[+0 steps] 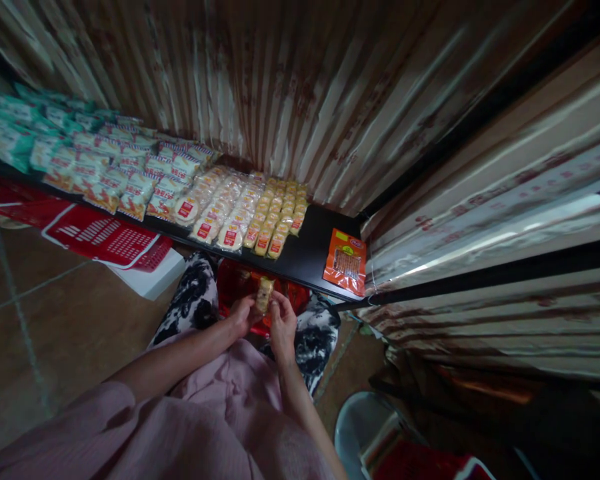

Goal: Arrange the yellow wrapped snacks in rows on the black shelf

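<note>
Creased sheeting (290, 80) hangs beyond a dark shelf (310, 243) in front of the hands, its print too blurred to read. Left hand (243, 315) and right hand (283, 323) pinch a small packet (265, 297) between them, partly hiding a red bag (230, 283) behind it. Yellow packets (276, 213) lie ahead; an orange pouch (347, 260) is ahead to their right. Far left, green bags (13, 143) are cut off; behind right, a bucket (347, 423) shows only partly.

Small yellowish wrapped snack packet (265, 294), slightly tilted, between the fingers (277, 309).
</note>
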Demonstrator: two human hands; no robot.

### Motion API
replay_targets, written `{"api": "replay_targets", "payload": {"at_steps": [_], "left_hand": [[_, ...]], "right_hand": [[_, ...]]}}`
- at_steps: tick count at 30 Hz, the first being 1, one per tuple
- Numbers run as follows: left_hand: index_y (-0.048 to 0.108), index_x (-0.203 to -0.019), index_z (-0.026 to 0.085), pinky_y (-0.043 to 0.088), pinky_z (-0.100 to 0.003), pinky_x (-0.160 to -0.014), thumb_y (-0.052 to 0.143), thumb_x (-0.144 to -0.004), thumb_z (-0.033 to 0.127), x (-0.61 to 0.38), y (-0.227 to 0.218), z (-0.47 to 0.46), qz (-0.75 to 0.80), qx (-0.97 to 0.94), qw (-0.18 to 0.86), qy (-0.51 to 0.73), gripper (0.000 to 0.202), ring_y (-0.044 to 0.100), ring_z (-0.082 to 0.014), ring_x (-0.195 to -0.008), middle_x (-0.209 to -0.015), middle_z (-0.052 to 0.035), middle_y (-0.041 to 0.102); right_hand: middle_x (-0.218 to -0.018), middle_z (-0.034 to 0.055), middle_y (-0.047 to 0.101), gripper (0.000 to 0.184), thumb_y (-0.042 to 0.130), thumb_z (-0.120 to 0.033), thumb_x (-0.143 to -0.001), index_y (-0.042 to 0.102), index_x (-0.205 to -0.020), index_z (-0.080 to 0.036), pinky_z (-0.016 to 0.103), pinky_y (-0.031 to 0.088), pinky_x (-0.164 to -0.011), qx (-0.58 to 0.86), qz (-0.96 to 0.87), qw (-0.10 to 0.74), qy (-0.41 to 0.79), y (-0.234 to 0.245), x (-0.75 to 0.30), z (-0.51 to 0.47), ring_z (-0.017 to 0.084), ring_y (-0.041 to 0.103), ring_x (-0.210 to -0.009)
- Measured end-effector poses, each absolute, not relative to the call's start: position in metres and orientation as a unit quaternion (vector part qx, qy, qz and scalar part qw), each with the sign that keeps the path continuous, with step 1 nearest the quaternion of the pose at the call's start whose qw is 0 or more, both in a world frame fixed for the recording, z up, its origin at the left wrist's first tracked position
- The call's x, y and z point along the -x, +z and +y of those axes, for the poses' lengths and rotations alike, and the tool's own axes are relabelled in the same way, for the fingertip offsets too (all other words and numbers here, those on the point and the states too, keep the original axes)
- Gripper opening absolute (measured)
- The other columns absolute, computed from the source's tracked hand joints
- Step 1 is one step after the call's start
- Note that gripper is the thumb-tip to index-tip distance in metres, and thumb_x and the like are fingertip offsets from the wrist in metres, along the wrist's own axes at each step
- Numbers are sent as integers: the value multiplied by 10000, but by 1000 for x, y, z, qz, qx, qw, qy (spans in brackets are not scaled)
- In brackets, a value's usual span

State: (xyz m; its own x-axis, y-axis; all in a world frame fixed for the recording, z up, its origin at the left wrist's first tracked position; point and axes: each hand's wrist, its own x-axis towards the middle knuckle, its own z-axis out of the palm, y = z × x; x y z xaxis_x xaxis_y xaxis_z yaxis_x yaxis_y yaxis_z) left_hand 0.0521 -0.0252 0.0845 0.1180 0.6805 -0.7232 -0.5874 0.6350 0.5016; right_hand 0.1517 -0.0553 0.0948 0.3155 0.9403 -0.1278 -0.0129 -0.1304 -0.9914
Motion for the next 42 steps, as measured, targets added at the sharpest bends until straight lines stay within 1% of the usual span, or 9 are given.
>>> {"api": "replay_targets", "payload": {"at_steps": [6, 10, 14, 21, 24, 27, 32, 36, 42], "left_hand": [[613, -890, 138, 477, -182, -514, 521, -682, 56, -56, 82, -28, 506, -2, 753, 421, 242, 605, -96, -524, -648, -6, 639], [608, -902, 132, 473, -198, -534, 519, -663, 73, -58, 90, -27, 497, -13, 765, 409, 262, 586, -100, -499, -622, 2, 632], [607, -881, 131, 479, -209, -591, 503, -650, 89, -59, 102, -26, 495, -32, 764, 413, 257, 586, -99, -546, -648, 2, 638], [625, -840, 155, 474, -255, -718, 626, -597, 175, -62, 111, -28, 511, -192, 721, 426, 244, 622, -150, -727, -767, -19, 671], [617, -821, 160, 474, -283, -784, 682, -597, 244, -65, 107, -26, 528, -263, 674, 445, 248, 630, -184, -823, -830, -40, 674], [592, -771, 162, 478, -284, -807, 698, -606, 246, -69, 101, -21, 542, -333, 620, 459, 213, 631, -182, -828, -813, -40, 664], [559, -786, 174, 505, -291, -782, 661, -642, 182, -73, 97, -16, 549, -416, 561, 460, 177, 641, -165, -781, -819, -29, 651], [566, -837, 177, 513, -284, -793, 596, -699, 167, -74, 97, -17, 548, -472, 521, 453, 142, 639, -152, -824, -888, -39, 653], [593, -876, 182, 522, -298, -805, 471, -743, 104, -76, 95, -16, 552, -528, 463, 450, 197, 628, -155, -906, -940, -52, 640]], "right_hand": [[-981, 54, 706, 286, 581, -383, -768, 681, -975, -214, 333, 487, -867, 612, -402, 527, 431, 83, -162, -53, 221, 629, -946], [-999, 85, 703, 366, 557, -439, -771, 661, -993, -167, 352, 488, -860, 627, -408, 507, 429, 83, -165, -53, 238, 631, -940], [-1034, 106, 689, 424, 542, -471, -773, 640, -1018, -139, 340, 484, -864, 637, -409, 496, 426, 85, -169, -52, 233, 628, -958], [-1018, 90, 702, 433, 565, -517, -768, 644, -1008, -166, 310, 494, -843, 629, -401, 495, 445, 94, -173, -52, 224, 643, -948], [-1023, 87, 703, 445, 580, -533, -761, 640, -1009, -168, 298, 498, -837, 626, -397, 497, 450, 100, -172, -51, 219, 646, -949], [-1029, 83, 704, 450, 592, -540, -756, 636, -1013, -174, 288, 500, -838, 619, -394, 504, 455, 104, -170, -49, 215, 649, -957], [-1024, 93, 704, 470, 613, -540, -743, 621, -1030, -168, 298, 518, -833, 599, -383, 513, 480, 103, -174, -43, 223, 661, -944], [-1007, 98, 707, 470, 605, -519, -748, 606, -1052, -160, 316, 525, -824, 595, -388, 511, 484, 98, -179, -37, 229, 670, -924], [-1001, 104, 702, 460, 559, -525, -768, 638, -1027, -154, 326, 506, -845, 637, -430, 486, 416, 95, -185, -30, 233, 657, -933]]}}
